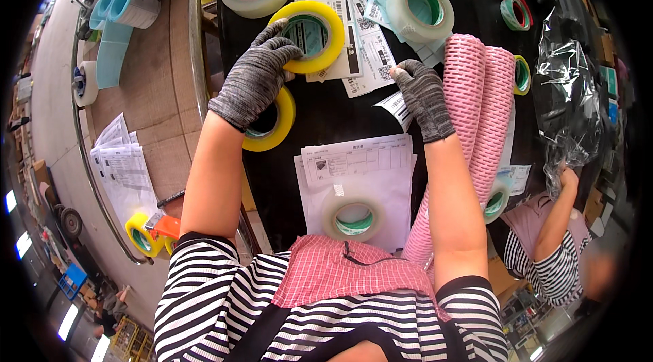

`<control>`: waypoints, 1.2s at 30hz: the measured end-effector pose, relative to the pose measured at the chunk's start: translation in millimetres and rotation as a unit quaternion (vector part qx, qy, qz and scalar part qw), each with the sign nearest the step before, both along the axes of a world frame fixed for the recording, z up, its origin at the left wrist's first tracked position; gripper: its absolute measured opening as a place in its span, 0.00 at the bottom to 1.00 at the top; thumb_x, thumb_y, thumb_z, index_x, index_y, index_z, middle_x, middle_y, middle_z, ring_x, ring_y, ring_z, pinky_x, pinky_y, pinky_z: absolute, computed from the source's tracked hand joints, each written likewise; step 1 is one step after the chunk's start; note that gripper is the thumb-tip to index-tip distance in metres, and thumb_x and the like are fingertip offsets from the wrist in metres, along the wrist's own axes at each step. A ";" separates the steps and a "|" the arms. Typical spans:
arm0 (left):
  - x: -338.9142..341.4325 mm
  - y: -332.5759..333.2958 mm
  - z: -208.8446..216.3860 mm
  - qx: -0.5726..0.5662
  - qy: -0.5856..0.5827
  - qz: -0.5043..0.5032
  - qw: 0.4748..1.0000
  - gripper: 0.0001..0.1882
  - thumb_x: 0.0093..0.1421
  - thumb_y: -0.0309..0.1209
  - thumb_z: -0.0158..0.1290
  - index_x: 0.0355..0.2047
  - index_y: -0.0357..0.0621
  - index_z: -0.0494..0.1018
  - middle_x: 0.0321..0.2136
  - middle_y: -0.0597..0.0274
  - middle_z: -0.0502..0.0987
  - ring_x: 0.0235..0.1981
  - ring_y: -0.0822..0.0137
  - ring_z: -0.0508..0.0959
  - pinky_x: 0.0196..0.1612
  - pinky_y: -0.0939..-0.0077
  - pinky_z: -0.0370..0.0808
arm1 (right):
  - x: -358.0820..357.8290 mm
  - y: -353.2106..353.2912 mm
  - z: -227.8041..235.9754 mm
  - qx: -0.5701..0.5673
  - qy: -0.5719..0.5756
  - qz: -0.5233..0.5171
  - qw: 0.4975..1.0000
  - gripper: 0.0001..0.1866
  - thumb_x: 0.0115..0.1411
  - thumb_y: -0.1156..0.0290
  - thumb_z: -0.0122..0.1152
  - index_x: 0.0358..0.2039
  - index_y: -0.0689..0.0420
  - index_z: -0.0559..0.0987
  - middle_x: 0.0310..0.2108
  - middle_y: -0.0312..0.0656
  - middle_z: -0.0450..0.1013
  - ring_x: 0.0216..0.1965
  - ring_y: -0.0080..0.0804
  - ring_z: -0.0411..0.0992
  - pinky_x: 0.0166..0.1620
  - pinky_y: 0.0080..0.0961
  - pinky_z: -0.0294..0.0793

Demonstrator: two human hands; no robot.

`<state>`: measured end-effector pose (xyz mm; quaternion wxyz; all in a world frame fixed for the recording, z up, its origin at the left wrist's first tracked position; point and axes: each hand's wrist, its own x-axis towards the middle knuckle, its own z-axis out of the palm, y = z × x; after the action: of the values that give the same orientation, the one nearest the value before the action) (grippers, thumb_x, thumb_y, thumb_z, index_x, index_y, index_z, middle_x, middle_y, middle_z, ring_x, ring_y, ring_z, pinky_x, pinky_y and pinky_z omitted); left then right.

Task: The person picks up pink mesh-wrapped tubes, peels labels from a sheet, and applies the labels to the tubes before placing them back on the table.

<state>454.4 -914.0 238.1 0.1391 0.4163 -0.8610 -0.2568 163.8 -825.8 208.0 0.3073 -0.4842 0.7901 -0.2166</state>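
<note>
Toward twelve o'clock, a round yellow plastic tape roll (pixel 334 37) is edge-pinched by the grey knit-gloved left hand (pixel 257 76), seemingly for steadiness; for the grey knit-gloved right hand (pixel 425 96), pinching cannot be told.

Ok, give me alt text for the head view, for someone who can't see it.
A gloved left hand grips a yellow tape roll over a black table, while the gloved right hand is beside loose labels. More tape rolls, pink patterned rolls and printed sheets lie around them.
</note>
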 end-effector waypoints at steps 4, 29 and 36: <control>1.2 0.5 1.2 -0.006 0.000 0.003 1.000 0.24 0.46 0.13 0.63 0.45 0.44 0.79 0.53 0.58 0.75 0.67 0.53 0.62 0.69 0.64 0.63 | -2.6 0.1 0.4 0.026 -0.027 0.012 0.999 0.15 0.60 0.60 0.63 0.35 0.60 0.82 0.26 0.42 0.77 0.28 0.30 0.73 0.36 0.30 0.73; 0.2 0.3 6.0 -0.003 -0.013 0.000 1.000 0.25 0.46 0.13 0.62 0.46 0.44 0.78 0.52 0.57 0.76 0.67 0.52 0.62 0.69 0.64 0.62 | 25.5 21.1 11.4 -0.156 -0.004 0.044 0.987 0.11 0.62 0.66 0.61 0.34 0.62 0.80 0.27 0.51 0.76 0.28 0.45 0.76 0.34 0.35 0.74; 1.7 -0.8 -0.8 -0.025 -0.017 -0.004 1.000 0.23 0.48 0.14 0.62 0.46 0.45 0.78 0.52 0.57 0.76 0.67 0.53 0.62 0.69 0.64 0.63 | 13.4 24.1 -1.7 -0.189 0.046 0.031 0.980 0.12 0.64 0.64 0.62 0.38 0.62 0.79 0.25 0.45 0.75 0.25 0.30 0.71 0.32 0.29 0.72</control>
<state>456.1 -914.8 237.3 0.1332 0.4133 -0.8712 -0.2288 177.1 -801.8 206.3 0.1801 -0.5671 0.7327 -0.3304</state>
